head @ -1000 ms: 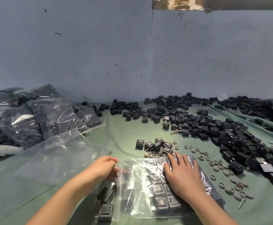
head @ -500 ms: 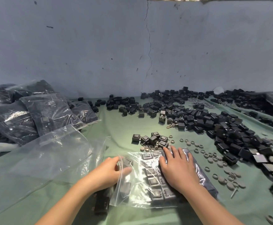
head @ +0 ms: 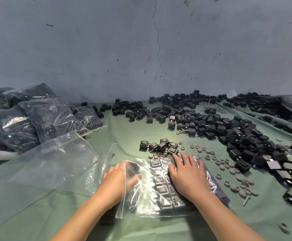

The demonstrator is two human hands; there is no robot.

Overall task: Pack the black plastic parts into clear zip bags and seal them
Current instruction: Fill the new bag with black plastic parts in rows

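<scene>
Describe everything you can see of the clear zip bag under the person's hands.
The clear zip bag is thin, glossy, crinkled plastic, lying flat on the green cloth. Black square parts sit inside in rows. The right hand rests flat on top; the left hand is at its left edge, fingers blurred behind the film.

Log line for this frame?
stage: packing | right hand: flat on filled zip bag | left hand: at bag mouth, partly behind plastic | loose black parts: heaped right
</scene>
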